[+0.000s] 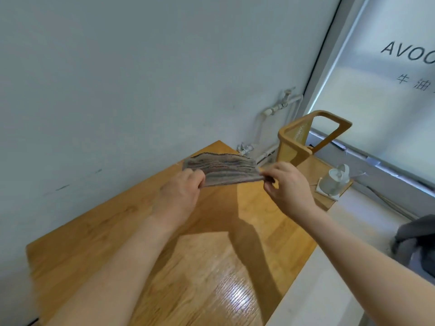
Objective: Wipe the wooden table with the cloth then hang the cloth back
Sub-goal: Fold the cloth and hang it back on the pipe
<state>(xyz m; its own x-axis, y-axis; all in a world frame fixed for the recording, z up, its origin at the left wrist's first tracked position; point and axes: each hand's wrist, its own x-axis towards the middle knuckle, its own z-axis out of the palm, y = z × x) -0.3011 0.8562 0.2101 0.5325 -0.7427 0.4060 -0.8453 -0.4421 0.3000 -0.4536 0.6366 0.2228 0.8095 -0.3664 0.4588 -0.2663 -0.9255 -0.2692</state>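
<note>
Both hands pinch cloth (221,169) ends: left hand (182,191), right hand (286,187); cloth stretched between, above wooden table (211,267).

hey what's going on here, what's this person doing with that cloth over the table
A person is holding a striped grey cloth stretched between both hands above the wooden table. The left hand grips one end and the right hand pinches the other, so the cloth is lifted clear of the tabletop, not wiping. At the table's far end stand a wooden mesh basket with a tall handle and a small white appliance. The pictures don't show where the cloth hangs.
</note>
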